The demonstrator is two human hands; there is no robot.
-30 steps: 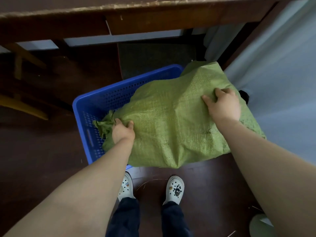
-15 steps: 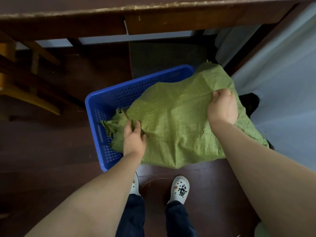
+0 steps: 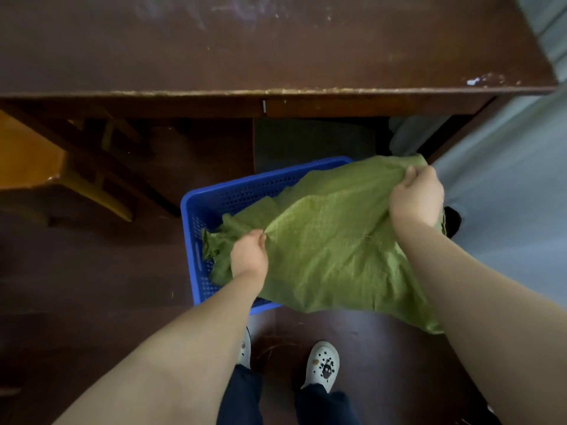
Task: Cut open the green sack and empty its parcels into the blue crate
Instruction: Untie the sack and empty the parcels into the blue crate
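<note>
The green sack (image 3: pixel 331 250), of woven cloth, lies slack and flattened across the blue crate (image 3: pixel 196 210), its crumpled mouth end hanging down inside at the left. My left hand (image 3: pixel 248 254) pinches the sack near that mouth end. My right hand (image 3: pixel 417 194) grips a bunched fold at the sack's far right corner and holds it raised above the crate's right side. The perforated crate stands on the dark floor in front of my feet. No parcels show; the sack covers most of the crate's inside.
A dark wooden table (image 3: pixel 276 50) overhangs just beyond the crate. A yellow wooden chair (image 3: pixel 46 167) stands at the left under the table. Pale grey fabric (image 3: pixel 506 194) hangs along the right. My white shoes (image 3: pixel 322 363) stand on the dark floor just behind the crate.
The sack has gone from bulging to flat and slack. My right hand lifted its far corner up and right; my left hand shifted onto a fold near the mouth. The view tilted toward the table.
</note>
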